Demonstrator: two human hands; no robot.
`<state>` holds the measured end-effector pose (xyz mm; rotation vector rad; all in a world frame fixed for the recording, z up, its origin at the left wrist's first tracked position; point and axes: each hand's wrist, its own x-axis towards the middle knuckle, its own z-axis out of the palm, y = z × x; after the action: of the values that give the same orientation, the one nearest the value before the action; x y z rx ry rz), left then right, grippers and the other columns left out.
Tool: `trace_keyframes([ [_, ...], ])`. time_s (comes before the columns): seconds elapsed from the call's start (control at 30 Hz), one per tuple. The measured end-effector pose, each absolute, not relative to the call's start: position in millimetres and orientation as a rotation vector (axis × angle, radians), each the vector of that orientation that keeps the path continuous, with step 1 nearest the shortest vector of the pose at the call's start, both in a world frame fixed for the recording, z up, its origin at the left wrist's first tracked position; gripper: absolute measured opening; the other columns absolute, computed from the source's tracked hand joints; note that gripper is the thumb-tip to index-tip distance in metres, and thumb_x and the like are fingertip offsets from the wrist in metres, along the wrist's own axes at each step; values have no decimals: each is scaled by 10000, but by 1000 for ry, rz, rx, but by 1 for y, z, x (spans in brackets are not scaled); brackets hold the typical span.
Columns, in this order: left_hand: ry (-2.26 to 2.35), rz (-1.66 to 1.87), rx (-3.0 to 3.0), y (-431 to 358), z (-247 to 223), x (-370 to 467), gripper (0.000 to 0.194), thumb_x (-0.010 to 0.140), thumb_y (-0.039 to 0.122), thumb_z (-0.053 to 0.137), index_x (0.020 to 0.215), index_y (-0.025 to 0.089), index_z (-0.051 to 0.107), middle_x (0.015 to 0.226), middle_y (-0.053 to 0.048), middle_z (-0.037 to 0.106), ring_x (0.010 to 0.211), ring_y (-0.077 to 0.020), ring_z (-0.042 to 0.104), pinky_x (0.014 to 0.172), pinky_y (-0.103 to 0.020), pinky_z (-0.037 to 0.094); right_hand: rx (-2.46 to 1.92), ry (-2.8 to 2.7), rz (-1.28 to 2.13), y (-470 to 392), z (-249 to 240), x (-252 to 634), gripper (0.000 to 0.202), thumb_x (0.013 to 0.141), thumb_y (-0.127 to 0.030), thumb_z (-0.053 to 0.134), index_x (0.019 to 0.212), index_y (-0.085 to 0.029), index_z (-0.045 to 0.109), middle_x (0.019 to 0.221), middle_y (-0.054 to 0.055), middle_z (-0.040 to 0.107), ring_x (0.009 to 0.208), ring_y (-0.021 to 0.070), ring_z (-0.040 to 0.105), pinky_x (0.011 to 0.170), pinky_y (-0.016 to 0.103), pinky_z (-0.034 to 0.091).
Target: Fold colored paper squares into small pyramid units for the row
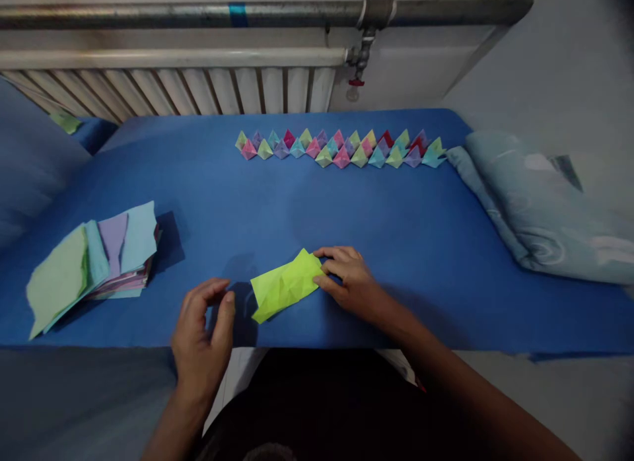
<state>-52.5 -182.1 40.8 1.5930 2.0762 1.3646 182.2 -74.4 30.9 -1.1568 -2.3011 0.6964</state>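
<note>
A creased yellow-green sheet of paper (284, 286), folded into a narrow strip, slants across the blue surface near its front edge. At its right end is my right hand (347, 276), with the fingertips and thumb closed on the paper. My left hand (204, 322) is raised just left of the strip, apart from it. Its fingers are curved and a gap shows between thumb and forefinger, with nothing in them.
A pile of coloured paper sheets (133, 243) lies at the left. Rows of small folded paper pieces (341, 157) stand along the back. A folded light-blue cloth (545, 210) rests at the right. Behind are a radiator (222, 91) and a metal pipe (173, 15).
</note>
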Motion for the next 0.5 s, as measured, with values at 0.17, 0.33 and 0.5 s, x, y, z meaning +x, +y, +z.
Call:
trace_keyframes([
  [0.17, 1810, 1273, 2289, -184, 48, -36, 269, 847, 109, 603, 1099, 196, 570, 1013, -49, 654, 1003, -176, 617, 885, -309, 499, -1268, -2164, 677, -80, 33, 180, 213, 856, -228, 572, 646, -197, 574, 1116, 104, 673, 1101, 255, 570, 932, 455, 427],
  [0.33, 1975, 1099, 1999, -175, 31, -31, 446, 875, 303, 612, 1287, 189, 486, 1108, -102, 624, 1006, -221, 621, 865, -388, 523, -1350, -2092, 581, -85, 27, 184, 183, 850, -234, 578, 670, -198, 589, 1142, 122, 660, 1114, 282, 557, 931, 483, 431],
  [0.5, 1967, 978, 1895, -170, 16, -31, 462, 883, 379, 583, 1305, 212, 495, 1092, -87, 671, 949, -224, 634, 824, -398, 529, -1366, -2105, 503, -88, 21, 187, 196, 859, -261, 587, 676, -191, 592, 1173, 143, 641, 1118, 298, 548, 933, 501, 429],
])
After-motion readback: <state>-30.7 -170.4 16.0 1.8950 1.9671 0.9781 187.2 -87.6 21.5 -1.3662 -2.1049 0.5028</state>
